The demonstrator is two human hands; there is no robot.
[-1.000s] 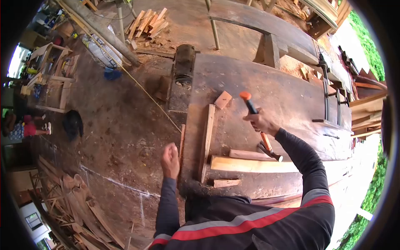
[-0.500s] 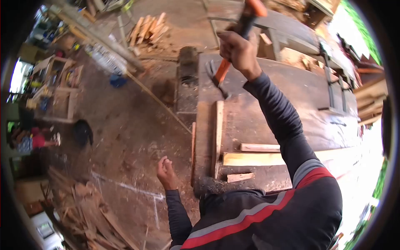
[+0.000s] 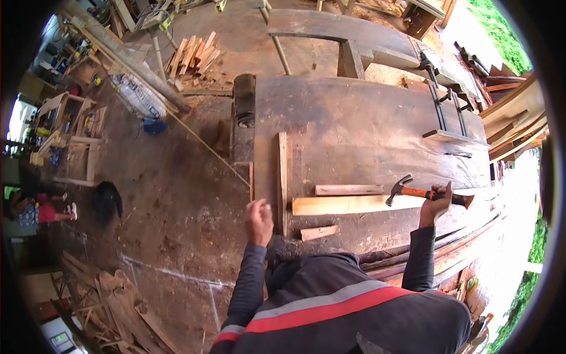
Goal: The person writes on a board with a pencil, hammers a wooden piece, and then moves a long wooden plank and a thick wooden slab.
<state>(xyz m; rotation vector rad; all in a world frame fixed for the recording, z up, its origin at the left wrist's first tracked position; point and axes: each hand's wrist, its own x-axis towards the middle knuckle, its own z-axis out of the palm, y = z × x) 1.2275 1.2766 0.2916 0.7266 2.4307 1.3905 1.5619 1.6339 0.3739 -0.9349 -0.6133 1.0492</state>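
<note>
My right hand (image 3: 435, 210) is wrapped around the dark grip of a claw hammer (image 3: 413, 192) with an orange shaft. The hammer lies level above the bench (image 3: 354, 130), its metal head pointing left. Under it runs a pale board (image 3: 342, 205), with a shorter wood strip (image 3: 349, 190) alongside. My left hand (image 3: 259, 223) is by the bench's left edge, fingers curled inward; anything inside them is hidden or too small to make out. Close to that hand are a long narrow batten (image 3: 282, 183) and a small wood offcut (image 3: 320, 232) on the bench.
Clamps (image 3: 439, 100) stand at the bench's far right. Beyond the bench is another work surface (image 3: 348, 26). Cut wood pieces (image 3: 193, 56) are piled on the floor (image 3: 171, 194), with scrap wood (image 3: 121, 301) at lower left. A person (image 3: 44, 211) is at the far left.
My right hand has brought the hammer back from the far side of the bench to near its right front. My left hand has moved up and right, towards the bench edge.
</note>
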